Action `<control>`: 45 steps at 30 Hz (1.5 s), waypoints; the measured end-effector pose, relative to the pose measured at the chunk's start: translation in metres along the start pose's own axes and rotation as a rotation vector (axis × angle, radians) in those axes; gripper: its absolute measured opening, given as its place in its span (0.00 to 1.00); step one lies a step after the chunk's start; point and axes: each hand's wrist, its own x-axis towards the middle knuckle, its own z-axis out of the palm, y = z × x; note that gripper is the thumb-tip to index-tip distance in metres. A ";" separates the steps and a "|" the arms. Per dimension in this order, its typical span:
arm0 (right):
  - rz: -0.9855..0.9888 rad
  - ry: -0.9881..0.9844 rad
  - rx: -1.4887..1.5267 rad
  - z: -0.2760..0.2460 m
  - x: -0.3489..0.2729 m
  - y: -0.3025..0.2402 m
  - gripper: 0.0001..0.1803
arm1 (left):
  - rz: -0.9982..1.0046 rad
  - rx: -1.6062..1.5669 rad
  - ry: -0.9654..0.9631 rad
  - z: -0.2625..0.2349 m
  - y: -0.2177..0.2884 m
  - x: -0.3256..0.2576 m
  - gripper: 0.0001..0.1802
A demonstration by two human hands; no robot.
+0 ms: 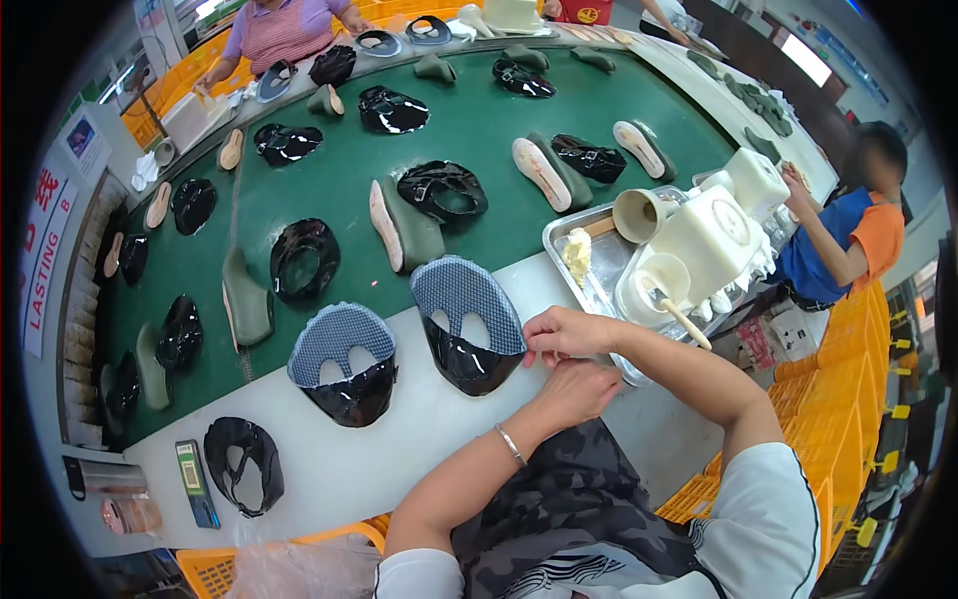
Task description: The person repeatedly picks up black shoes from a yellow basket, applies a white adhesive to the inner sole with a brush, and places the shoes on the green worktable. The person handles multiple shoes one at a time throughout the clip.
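Head view. Surface: white work ledge point(349, 469), bordering a green belt point(329, 190) set with rows of glossy black uppers and green foot-shaped forms point(409, 230), several with pale soles. Room: yellow crates point(833, 439) stacked at right; one co-worker in a blue and orange top point(828, 250) at right, another in a checked apron point(289, 35) across the belt. On the ledge at left, a phone point(197, 484); at right, a metal tray point(607, 262) with pale containers.

Materials: lined upper point(469, 324), glossy black, patent-like, with blue-grey textured lining; rounded, two openings side by side at its middle. Matching piece, second lined upper point(344, 364), just beside it at left.

Orientation: first upper lies on the ledge before the person, far end over the belt's edge; blue lined end points away, black end toward the person; long axis runs away from the body, leaning slightly left.

Hands: right hand point(571, 332), fingers bent at the upper's right edge, pinch or mere touch cannot be told; left hand point(579, 389), below the right, fingers curled, tips hidden, grip cannot be told
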 end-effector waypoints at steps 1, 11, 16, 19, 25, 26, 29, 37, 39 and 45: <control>-0.002 -0.017 0.037 0.001 0.002 -0.002 0.09 | -0.008 -0.009 0.003 0.000 -0.001 0.000 0.07; 0.095 -0.054 0.736 0.020 0.021 -0.022 0.11 | -0.146 -0.141 -0.046 0.006 -0.006 -0.001 0.12; 0.044 -0.018 1.087 0.021 0.033 0.001 0.13 | -0.044 -0.039 -0.052 0.012 -0.011 -0.004 0.14; -0.014 -0.183 1.309 0.019 0.036 0.004 0.14 | -0.039 -0.021 -0.088 0.011 -0.011 -0.004 0.15; 0.064 -0.155 1.178 0.026 0.022 -0.010 0.16 | -0.048 -0.033 -0.111 0.017 -0.017 -0.010 0.18; 0.070 -0.146 1.213 0.027 0.024 -0.011 0.16 | -0.021 -0.022 -0.105 0.020 -0.018 -0.011 0.19; 0.055 -0.150 1.314 0.028 0.029 -0.010 0.16 | -0.114 -0.049 -0.250 0.018 -0.018 -0.010 0.20; -0.036 -0.128 1.439 0.024 0.025 -0.007 0.22 | -0.033 -0.012 -0.052 0.023 -0.021 -0.009 0.19; -0.031 -0.008 1.330 0.019 0.009 -0.016 0.22 | -0.018 -0.014 0.015 0.020 -0.017 -0.003 0.17; -0.225 0.114 1.109 -0.030 -0.037 -0.027 0.23 | -0.085 -0.039 -0.010 0.004 -0.009 0.003 0.07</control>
